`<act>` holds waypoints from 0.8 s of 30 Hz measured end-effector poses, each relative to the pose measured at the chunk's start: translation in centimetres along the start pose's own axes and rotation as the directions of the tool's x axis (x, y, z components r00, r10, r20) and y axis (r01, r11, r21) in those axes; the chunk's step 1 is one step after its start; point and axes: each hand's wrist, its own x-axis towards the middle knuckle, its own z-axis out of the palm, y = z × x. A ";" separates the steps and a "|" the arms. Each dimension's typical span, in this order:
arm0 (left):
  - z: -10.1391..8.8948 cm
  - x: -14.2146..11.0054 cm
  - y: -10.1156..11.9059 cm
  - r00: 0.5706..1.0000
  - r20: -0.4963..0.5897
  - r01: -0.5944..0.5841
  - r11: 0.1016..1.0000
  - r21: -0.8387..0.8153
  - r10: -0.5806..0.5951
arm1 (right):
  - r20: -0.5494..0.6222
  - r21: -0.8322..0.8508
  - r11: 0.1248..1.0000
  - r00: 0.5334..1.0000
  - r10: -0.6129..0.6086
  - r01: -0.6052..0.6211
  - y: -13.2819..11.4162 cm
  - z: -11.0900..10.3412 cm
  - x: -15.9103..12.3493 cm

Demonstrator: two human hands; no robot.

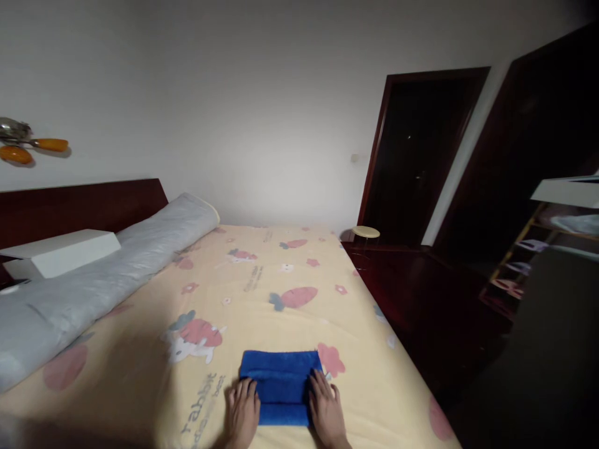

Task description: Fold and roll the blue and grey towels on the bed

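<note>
A blue cloth (283, 390), folded into a rough rectangle with crease lines running across it, lies on the bed's patterned sheet (262, 324). My left hand (243, 408) rests palm down on its left edge, fingers pointing forward and slightly bent. On the opposite edge lies my right hand (326, 405), also palm down, with its fingers a little apart. Both hands touch the cloth. Their undersides are hidden, and the thumbs are hard to make out.
A long grey rolled bundle (116, 274) lies along the headboard (88, 209), with a white box (65, 252) behind it. Beyond the bed's right edge are a round stool (365, 232), a dark door (425, 156) and a shelf rack (519, 255).
</note>
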 end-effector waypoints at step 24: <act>0.4 0.4 3.6 0.951 0.311 0.063 0.982 -0.178 -0.005 | 0.071 0.075 0.951 0.953 0.295 -0.300 1.8 -0.7 7.2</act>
